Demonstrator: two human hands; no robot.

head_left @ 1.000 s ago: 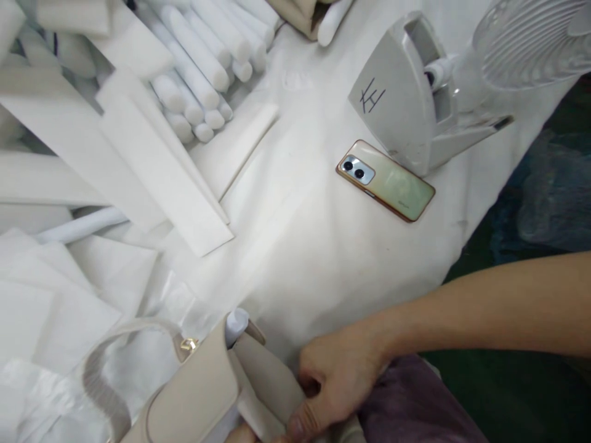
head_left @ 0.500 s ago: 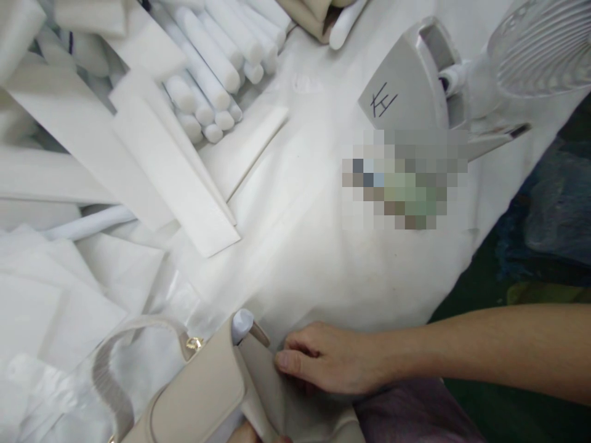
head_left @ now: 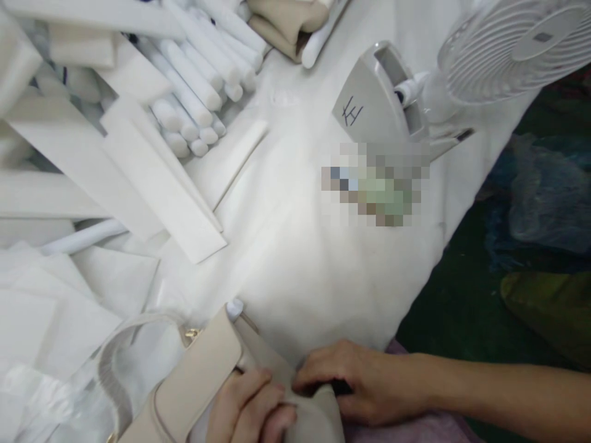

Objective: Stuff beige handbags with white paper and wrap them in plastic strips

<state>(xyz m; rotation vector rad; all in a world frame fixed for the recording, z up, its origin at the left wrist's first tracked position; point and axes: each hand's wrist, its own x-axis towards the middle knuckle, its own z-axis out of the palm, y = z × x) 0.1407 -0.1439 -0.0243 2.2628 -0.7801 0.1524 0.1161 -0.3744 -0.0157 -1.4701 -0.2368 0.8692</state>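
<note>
Mostly white cloth-covered table (head_left: pixel 323 264). Foam slabs (head_left: pixel 157 184) and foam rolls (head_left: pixel 194 104) heaped far left, desk fan (head_left: pixel 503 49) far right. Near edge, bottom centre: pale beige handbag (head_left: pixel 198 381), smooth, lying tilted, rounded stitched flap uppermost. Right hand (head_left: pixel 369 384) at the bag's right side, fingers bent shut on its edge. Left hand (head_left: pixel 249 409) just beside it, fingers curled onto the side panel; thumb hidden, so grip cannot be told. Curved handle (head_left: pixel 111 363) loops left. Gold clasp (head_left: pixel 191 334) at flap's top. White roll end (head_left: pixel 234 307) pokes from the corner.
</note>
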